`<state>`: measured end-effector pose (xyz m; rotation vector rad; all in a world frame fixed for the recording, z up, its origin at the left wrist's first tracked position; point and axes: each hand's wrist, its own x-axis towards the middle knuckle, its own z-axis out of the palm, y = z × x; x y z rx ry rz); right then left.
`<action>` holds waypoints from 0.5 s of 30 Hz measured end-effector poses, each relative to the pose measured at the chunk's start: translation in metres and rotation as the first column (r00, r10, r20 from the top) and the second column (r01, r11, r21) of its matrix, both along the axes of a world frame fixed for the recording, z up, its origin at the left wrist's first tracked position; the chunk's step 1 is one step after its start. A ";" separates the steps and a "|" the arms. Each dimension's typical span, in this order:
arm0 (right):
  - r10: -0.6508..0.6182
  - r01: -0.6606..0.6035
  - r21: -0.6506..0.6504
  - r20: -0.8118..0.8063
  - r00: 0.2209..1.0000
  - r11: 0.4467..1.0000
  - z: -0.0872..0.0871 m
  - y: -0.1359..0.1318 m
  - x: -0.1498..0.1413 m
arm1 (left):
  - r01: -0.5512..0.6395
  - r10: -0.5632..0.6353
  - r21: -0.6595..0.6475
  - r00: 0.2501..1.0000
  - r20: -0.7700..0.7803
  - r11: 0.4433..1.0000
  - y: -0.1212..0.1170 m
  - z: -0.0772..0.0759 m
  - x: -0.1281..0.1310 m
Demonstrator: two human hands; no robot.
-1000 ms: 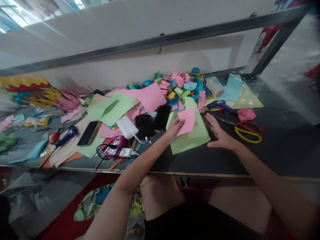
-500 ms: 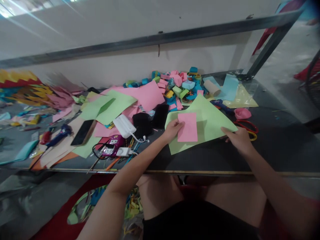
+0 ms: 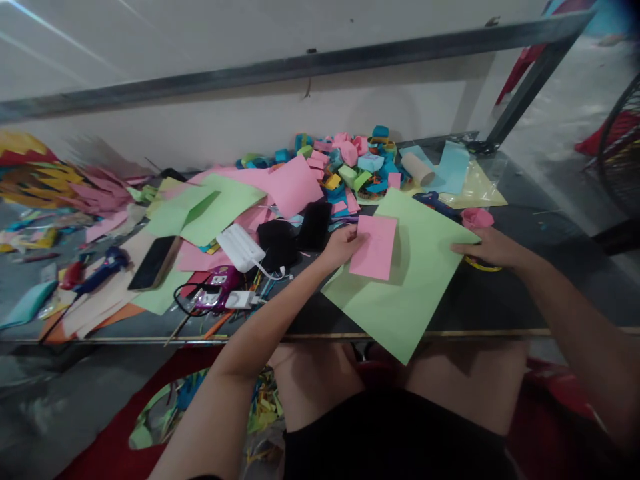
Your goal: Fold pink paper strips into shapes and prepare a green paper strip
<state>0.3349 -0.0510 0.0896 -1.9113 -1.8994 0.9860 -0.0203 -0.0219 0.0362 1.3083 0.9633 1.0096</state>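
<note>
My left hand (image 3: 344,244) pinches the left edge of a small pink paper rectangle (image 3: 375,248) and holds it just above a large green sheet (image 3: 410,280). The green sheet lies unfolded across the dark table (image 3: 500,303), and its near corner hangs over the front edge. My right hand (image 3: 487,248) grips the sheet's right corner with its fingers closed on the paper. Yellow-handled scissors (image 3: 483,265) peek out from under that hand.
Pink and green sheets (image 3: 225,203), a phone (image 3: 153,261), a white charger (image 3: 241,247), a black pouch (image 3: 280,243) and cables clutter the left. A heap of folded paper pieces (image 3: 350,167) lies at the back, with a glue gun (image 3: 435,199) and a cardboard tube (image 3: 417,168).
The green sheet has been unfolded and pulled towards me, so its corner now overhangs the table edge. My right hand went from flat on the table to gripping the sheet's right corner.
</note>
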 end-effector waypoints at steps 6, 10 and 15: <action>0.177 -0.252 0.368 0.225 0.958 0.895 -0.004 0.051 -0.056 | -0.166 0.194 0.170 0.967 -0.163 0.971 -0.006 -0.006 0.019; 0.115 -0.192 0.677 0.157 0.981 0.710 -0.013 0.054 -0.094 | -0.128 0.198 0.200 0.900 -0.387 0.972 -0.010 -0.005 0.025; 0.145 -0.212 0.701 0.154 0.977 0.681 -0.033 0.043 -0.107 | -0.147 0.206 0.159 0.853 -0.479 0.976 -0.001 -0.005 0.033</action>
